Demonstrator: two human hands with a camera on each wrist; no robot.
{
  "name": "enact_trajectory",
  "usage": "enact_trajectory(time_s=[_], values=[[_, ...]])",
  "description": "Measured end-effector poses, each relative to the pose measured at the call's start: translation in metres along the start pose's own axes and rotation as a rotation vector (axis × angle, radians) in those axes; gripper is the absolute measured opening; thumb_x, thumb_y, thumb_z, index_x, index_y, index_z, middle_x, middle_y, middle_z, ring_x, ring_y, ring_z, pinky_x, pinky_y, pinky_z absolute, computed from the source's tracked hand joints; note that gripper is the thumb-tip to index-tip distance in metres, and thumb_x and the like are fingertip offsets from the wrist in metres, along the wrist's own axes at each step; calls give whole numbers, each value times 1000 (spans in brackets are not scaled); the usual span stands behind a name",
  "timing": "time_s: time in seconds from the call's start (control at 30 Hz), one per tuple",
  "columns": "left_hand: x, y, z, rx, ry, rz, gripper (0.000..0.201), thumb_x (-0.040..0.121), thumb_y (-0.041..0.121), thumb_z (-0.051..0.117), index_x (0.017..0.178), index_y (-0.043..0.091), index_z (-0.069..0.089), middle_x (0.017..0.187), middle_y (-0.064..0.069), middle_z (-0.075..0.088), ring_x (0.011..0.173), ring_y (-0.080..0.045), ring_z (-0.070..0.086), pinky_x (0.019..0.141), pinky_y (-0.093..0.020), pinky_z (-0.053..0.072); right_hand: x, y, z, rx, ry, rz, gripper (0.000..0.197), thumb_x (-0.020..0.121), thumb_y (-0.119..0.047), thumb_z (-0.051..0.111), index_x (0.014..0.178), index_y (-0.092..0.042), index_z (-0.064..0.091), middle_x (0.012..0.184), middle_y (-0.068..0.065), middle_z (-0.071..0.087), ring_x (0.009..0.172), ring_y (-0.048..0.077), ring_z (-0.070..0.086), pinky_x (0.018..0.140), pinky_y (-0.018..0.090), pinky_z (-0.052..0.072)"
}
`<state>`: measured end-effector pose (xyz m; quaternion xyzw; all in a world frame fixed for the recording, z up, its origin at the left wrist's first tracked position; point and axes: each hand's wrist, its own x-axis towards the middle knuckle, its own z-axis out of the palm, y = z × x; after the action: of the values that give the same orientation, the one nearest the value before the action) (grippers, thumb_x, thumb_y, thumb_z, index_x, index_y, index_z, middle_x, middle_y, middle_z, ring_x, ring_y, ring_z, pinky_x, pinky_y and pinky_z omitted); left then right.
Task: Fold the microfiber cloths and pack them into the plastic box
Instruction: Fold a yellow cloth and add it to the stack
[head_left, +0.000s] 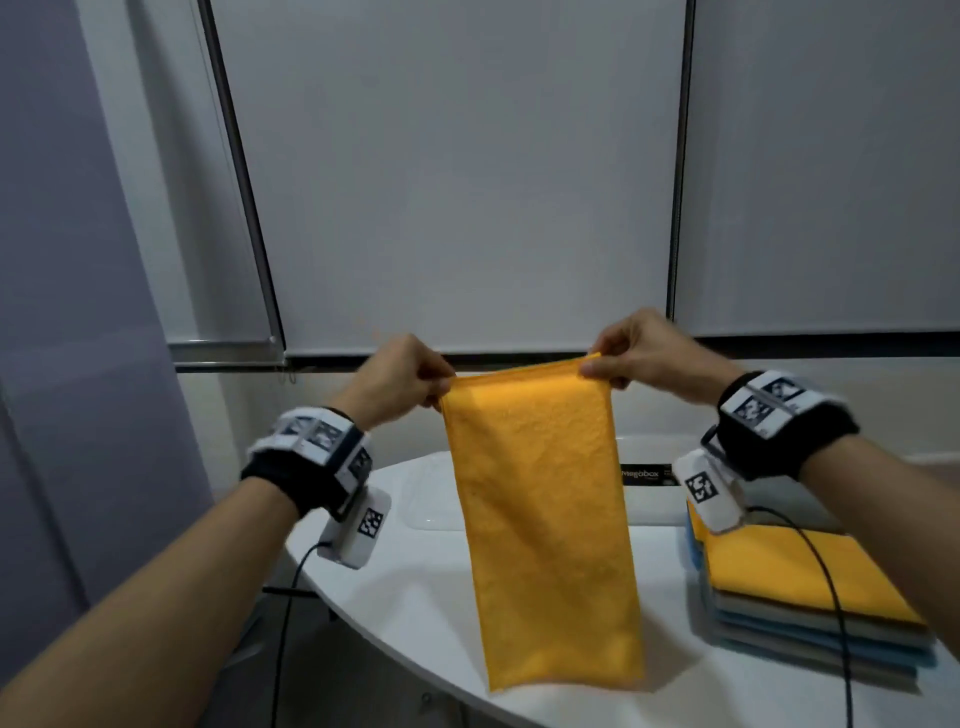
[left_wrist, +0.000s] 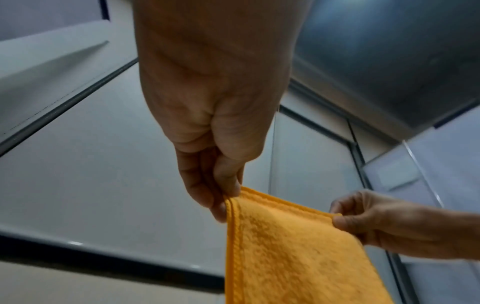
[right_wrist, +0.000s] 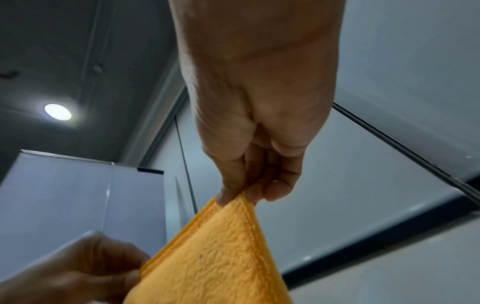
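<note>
Left hand (head_left: 400, 376) and right hand (head_left: 641, 348) each pinch a top corner of the orange cloth (head_left: 545, 519), hanging doubled over the table (head_left: 415, 623) at 12 o'clock: judged light, limp, best gripped at corners.

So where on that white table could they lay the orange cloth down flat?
Bare tabletop lies left of the hanging orange cloth, toward the rounded edge. The right side is crowded: the cloth stack sits there, the plastic box behind.
</note>
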<state>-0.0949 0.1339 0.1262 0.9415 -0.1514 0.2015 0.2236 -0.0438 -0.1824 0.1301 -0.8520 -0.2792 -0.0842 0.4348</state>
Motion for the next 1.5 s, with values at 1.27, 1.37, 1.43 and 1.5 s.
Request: enact_trajectory(time_s=[1.27,1.37,1.43,1.5], values=[[-86,-79,240,-810,-93,-642,18,91,-9,51,86,6,60,72,-15,54,66,-25,49,66,-39,49,-79,191,176,224,55,710,17,101,-19,56,97,-4,61,74,11,55,64,24,54,54,34,49],[-75,-86,255,-743,-73,-680,34,85,-12,47,74,9,72,80,-14,66,74,-29,59,66,-35,53,-71,202,182,129,71,689,28,99,-26,58,83,-3,56,76,15,54,67,28,56,62,44,56],[-70,-88,262,-713,-71,-710,34,84,-9,49,81,11,77,83,-13,69,77,-29,62,67,-34,54,-69,205,185,90,62,699,28,99,-27,58,82,-6,53,74,15,51,64,28,54,56,42,55],[-67,-87,267,-683,-92,-720,29,84,-5,54,95,9,77,91,-16,70,80,-28,63,70,-33,52,-66,209,187,63,23,714,23,96,-25,63,83,-8,54,71,15,51,57,27,52,47,34,46]])
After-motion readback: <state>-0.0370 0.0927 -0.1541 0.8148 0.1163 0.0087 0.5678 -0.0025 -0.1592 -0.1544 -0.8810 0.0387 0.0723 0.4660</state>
